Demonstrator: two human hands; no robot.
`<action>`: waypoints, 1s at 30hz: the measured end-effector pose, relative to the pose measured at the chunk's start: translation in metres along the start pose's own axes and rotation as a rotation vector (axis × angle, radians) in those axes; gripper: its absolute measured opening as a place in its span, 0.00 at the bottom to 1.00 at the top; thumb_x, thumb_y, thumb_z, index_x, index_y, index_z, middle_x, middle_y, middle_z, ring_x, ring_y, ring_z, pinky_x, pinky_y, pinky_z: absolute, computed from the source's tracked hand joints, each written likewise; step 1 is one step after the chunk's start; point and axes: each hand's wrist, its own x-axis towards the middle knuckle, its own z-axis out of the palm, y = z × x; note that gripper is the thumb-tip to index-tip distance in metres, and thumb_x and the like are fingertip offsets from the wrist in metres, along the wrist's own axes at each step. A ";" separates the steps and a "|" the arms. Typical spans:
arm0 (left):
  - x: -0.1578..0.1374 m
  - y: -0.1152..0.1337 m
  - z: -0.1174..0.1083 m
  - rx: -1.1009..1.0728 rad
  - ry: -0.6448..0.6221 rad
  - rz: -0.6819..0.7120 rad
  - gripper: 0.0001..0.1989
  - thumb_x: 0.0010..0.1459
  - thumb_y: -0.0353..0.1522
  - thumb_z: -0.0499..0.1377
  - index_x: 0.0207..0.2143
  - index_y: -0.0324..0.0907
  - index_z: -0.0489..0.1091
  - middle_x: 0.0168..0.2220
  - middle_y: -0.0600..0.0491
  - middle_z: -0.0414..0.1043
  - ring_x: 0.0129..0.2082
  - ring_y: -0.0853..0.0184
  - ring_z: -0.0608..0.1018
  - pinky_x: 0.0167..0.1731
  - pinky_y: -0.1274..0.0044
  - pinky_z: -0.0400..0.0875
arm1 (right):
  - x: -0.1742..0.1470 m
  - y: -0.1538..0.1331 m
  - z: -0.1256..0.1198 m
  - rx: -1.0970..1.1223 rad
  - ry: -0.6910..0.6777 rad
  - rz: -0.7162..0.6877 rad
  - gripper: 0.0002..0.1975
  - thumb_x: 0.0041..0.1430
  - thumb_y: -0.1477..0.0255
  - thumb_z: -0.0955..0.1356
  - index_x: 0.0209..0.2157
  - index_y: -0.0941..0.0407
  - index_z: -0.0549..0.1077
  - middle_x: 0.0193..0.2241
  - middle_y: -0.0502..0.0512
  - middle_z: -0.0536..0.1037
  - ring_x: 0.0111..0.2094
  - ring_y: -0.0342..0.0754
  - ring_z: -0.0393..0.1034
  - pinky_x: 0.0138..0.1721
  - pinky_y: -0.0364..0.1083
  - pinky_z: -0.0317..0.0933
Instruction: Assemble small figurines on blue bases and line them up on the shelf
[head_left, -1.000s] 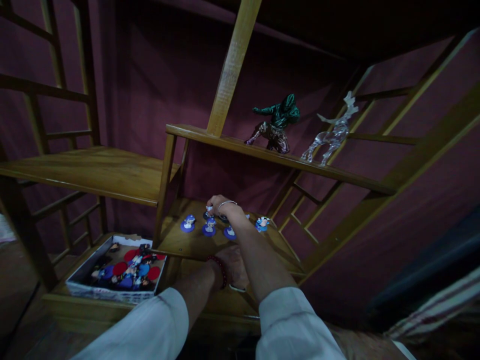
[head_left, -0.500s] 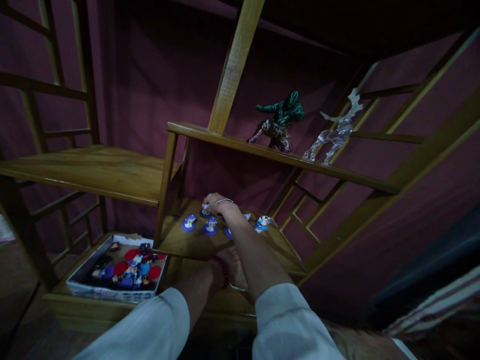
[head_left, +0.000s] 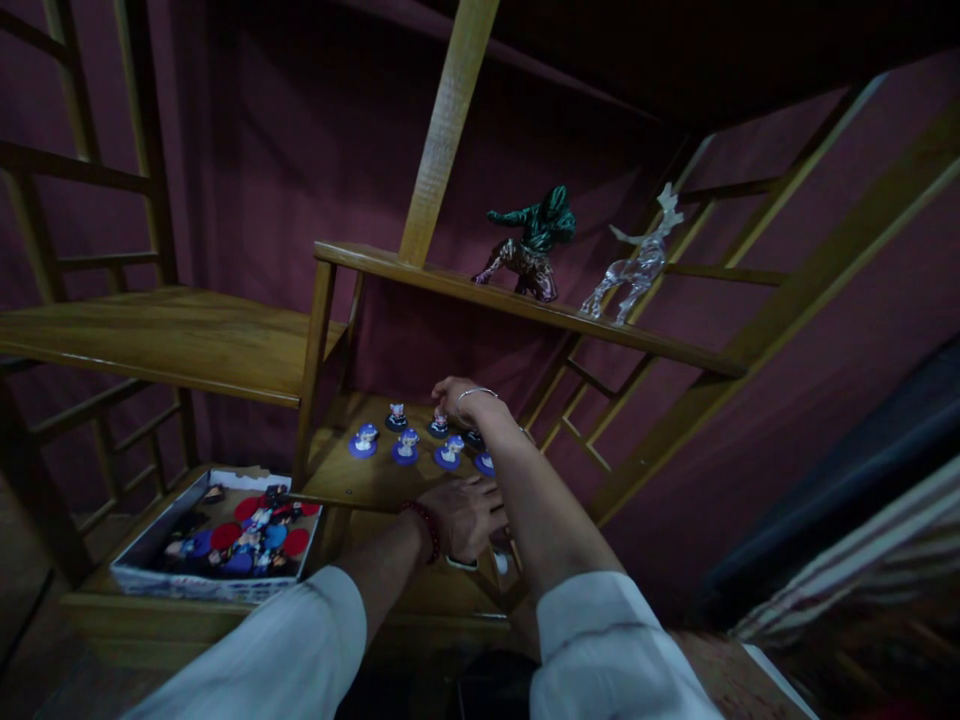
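Observation:
On the low shelf [head_left: 364, 480] stand small figurines on round bases in two rows. In front, a purple-based figurine [head_left: 364, 440] is leftmost, with several alike to its right. Behind them are dark-based figurines, one [head_left: 397, 416] at left standing free. My right hand [head_left: 456, 396] reaches over the front row to another dark-based figurine [head_left: 439, 424], its fingers apart just above and behind the head; whether they touch is unclear. My left hand [head_left: 466, 512] is open, palm down with fingers stretched at the shelf's front edge, beneath my right forearm.
A shallow box [head_left: 206, 588] of jumbled figurines with red and blue bases sits lower left. On the ledge [head_left: 420, 275] above my hands stand a green-topped crouching statue [head_left: 534, 245] and a clear deer [head_left: 634, 265]. A wooden post [head_left: 311, 365] borders the shelf's left side.
My right hand has let go of the left dark-based figurine and moved right to another one. My left hand has come up to the shelf edge, fingers now showing. The view has shifted right.

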 end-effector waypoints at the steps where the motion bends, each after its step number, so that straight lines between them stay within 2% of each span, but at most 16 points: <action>1: 0.000 0.000 -0.001 -0.002 0.002 0.012 0.15 0.51 0.33 0.54 0.42 0.39 0.67 0.47 0.46 0.66 0.49 0.60 0.64 0.49 0.69 0.57 | -0.002 0.005 -0.001 -0.003 0.006 0.009 0.18 0.40 0.74 0.72 0.38 0.52 0.73 0.37 0.51 0.77 0.37 0.45 0.70 0.32 0.37 0.59; 6: 0.002 -0.001 -0.003 -0.008 -0.036 0.032 0.18 0.50 0.34 0.53 0.44 0.38 0.63 0.45 0.45 0.66 0.47 0.59 0.65 0.45 0.69 0.59 | -0.013 0.025 0.000 -0.037 0.050 -0.003 0.17 0.41 0.69 0.72 0.38 0.53 0.73 0.37 0.52 0.76 0.38 0.46 0.70 0.34 0.38 0.60; 11: 0.003 0.001 -0.004 -0.003 -0.038 0.014 0.17 0.49 0.33 0.53 0.43 0.38 0.63 0.43 0.47 0.66 0.43 0.61 0.65 0.44 0.70 0.59 | -0.029 0.038 -0.004 -0.053 0.107 0.002 0.17 0.45 0.71 0.69 0.41 0.51 0.72 0.39 0.50 0.76 0.41 0.46 0.70 0.39 0.39 0.59; 15: 0.003 0.001 -0.002 0.009 -0.029 0.026 0.17 0.50 0.32 0.53 0.43 0.37 0.63 0.44 0.46 0.66 0.44 0.61 0.65 0.46 0.71 0.58 | -0.048 0.045 -0.009 -0.035 0.140 0.014 0.17 0.48 0.70 0.68 0.42 0.50 0.72 0.36 0.50 0.77 0.40 0.46 0.70 0.38 0.40 0.60; 19: 0.002 0.002 0.002 0.026 0.015 0.028 0.18 0.50 0.32 0.52 0.45 0.36 0.63 0.46 0.46 0.65 0.46 0.60 0.64 0.48 0.71 0.56 | -0.071 0.055 -0.008 -0.020 0.273 0.065 0.13 0.51 0.69 0.66 0.40 0.50 0.72 0.36 0.50 0.77 0.40 0.47 0.70 0.38 0.42 0.60; 22: 0.001 0.003 0.001 0.030 0.033 0.020 0.17 0.51 0.31 0.52 0.44 0.37 0.63 0.45 0.46 0.65 0.46 0.61 0.65 0.47 0.72 0.57 | -0.085 0.065 0.000 0.058 0.391 0.108 0.13 0.52 0.68 0.64 0.41 0.49 0.72 0.35 0.49 0.77 0.40 0.47 0.70 0.38 0.42 0.61; 27: 0.002 0.005 -0.003 0.039 0.009 0.015 0.17 0.51 0.32 0.53 0.44 0.38 0.63 0.44 0.46 0.66 0.44 0.61 0.66 0.45 0.71 0.58 | -0.100 0.076 0.029 0.280 0.576 0.120 0.13 0.54 0.72 0.63 0.42 0.53 0.70 0.38 0.50 0.76 0.39 0.44 0.70 0.41 0.41 0.61; 30: 0.003 0.005 -0.004 0.043 -0.007 0.005 0.17 0.50 0.33 0.54 0.43 0.38 0.64 0.43 0.47 0.66 0.44 0.60 0.65 0.46 0.71 0.58 | -0.104 0.079 0.045 0.379 0.639 0.145 0.12 0.54 0.73 0.63 0.42 0.55 0.69 0.39 0.52 0.75 0.40 0.43 0.69 0.43 0.41 0.61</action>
